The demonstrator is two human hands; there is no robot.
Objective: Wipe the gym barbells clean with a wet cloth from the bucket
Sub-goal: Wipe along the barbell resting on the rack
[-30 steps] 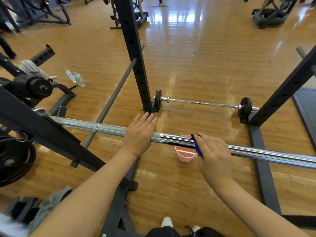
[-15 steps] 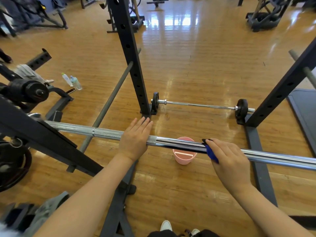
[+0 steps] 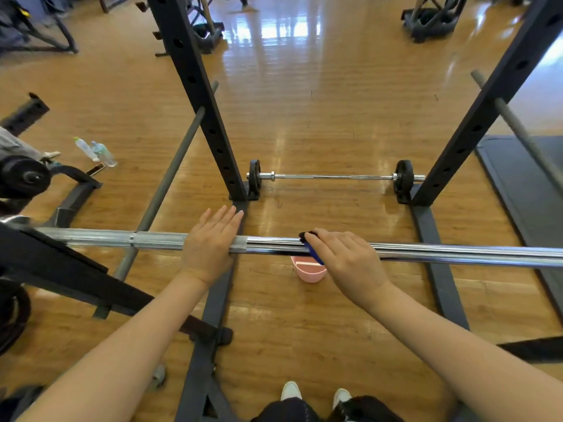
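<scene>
Cloth (image 3: 311, 248) has slid back left along the racked barbell (image 3: 426, 254) under the gripping right hand (image 3: 347, 257), above the pink bucket (image 3: 309, 271); left hand (image 3: 210, 242) stays flat, bracing. Wiping continues.

bright daylight glares off the glossy floor (image 3: 283, 28) ahead; wide-angle bending and slight blur at the edges.
</scene>
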